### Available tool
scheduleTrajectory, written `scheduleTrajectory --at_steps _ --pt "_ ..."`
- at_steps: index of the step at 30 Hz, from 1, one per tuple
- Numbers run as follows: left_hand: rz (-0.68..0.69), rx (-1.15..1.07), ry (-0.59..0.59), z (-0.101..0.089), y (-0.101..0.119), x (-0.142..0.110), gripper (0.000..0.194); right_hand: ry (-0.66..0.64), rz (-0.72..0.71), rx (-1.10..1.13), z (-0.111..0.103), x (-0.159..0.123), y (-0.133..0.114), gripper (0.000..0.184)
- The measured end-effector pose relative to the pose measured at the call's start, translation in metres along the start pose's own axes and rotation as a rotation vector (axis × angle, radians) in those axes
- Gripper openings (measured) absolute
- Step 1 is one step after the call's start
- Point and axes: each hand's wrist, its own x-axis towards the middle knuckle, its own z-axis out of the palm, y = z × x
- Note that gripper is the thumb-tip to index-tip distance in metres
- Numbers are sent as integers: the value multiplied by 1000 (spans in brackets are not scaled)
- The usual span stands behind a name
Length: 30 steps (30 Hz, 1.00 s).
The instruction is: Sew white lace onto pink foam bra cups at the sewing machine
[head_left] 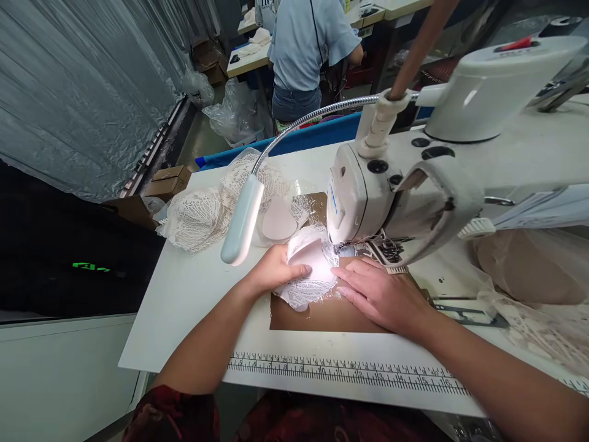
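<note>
A white lace bra cup (313,264) lies under the needle end of a sewing machine (352,196). My left hand (276,269) grips the cup's left side, thumb inside the hollow and fingers underneath, out of sight. Flat on the brown board (299,316), my right hand (375,288) has its fingers stretched toward the cup, with the fingertips at its right edge. The presser foot and needle are small and partly hidden by the machine head. Just beyond the cup is a pale, smooth cup pad (279,219).
White lace pieces (197,215) are heaped at the table's far left. A lamp (243,221) on a bendy metal neck hangs over the table. Beige cups (529,264) and lace lie at right. A printed ruler (345,371) runs along the front edge. Another person (301,55) sits beyond.
</note>
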Motion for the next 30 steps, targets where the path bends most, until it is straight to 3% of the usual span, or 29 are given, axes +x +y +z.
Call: scheduleTrajectory --at_steps 11,18,21,24,25,27,30 --pt "-13 210 36 1 1 -2 34 24 8 -87 4 0 -3 25" --pt "10 599 111 2 4 -8 28 109 -30 -192 5 -2 -5 24" --pt "76 912 310 -3 10 -16 35 101 -15 -182 4 -1 -6 23" --pt "415 1139 566 -2 13 -17 32 83 6 -163 3 -1 -6 23" --pt "570 1166 557 0 12 -14 26 82 8 -157 3 -1 -6 22" --pt "817 1172 392 7 7 -6 21 90 2 -145 3 -1 -5 22" --pt "884 1183 108 20 -5 8 24 92 5 -123 3 -2 -4 20"
